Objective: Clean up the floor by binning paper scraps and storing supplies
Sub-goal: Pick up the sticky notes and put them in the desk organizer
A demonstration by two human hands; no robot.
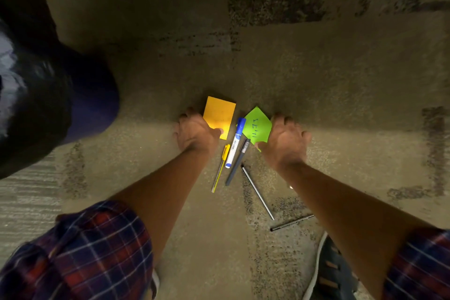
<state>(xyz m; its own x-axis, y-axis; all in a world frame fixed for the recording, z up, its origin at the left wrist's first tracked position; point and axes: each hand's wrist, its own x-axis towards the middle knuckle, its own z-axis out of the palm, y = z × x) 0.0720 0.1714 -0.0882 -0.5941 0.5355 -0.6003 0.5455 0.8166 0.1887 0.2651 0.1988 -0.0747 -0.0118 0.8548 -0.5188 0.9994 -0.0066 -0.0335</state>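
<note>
An orange sticky-note pad (pixel 219 114) lies on the carpet, and my left hand (pixel 196 131) rests on its left edge with the thumb on its lower corner. A green paper note (pixel 257 124) with blue writing lies to the right; my right hand (pixel 285 140) pinches its lower right corner. Between the hands lie a blue-capped white marker (pixel 235 142), a yellow pen (pixel 221 168) and a dark grey pen (pixel 238 162). Two thin dark sticks (pixel 257 192) (pixel 291 222) lie nearer to me.
A bin lined with a shiny black bag (pixel 31 85) stands at the left. My shoe (pixel 333 273) shows at the bottom right. The floor is tan carpet (pixel 341 80) with darker patches.
</note>
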